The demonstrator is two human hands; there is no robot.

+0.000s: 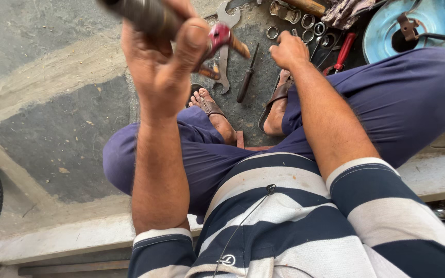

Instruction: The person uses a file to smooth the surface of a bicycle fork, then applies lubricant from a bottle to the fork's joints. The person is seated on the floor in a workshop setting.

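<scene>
Dark metal tube raised close to the face, gripped tight in the left hand, likely for inspection. Right hand stretched down, fingers curled near rings and pliers on the ground; contents not discernible. Wrench and screwdriver within reach between sandalled feet.

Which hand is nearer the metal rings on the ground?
Right. The right hand is down low, just left of the metal rings in the picture. The left hand is raised toward the camera, gripping a dark metal cylinder, well off from them.
</scene>
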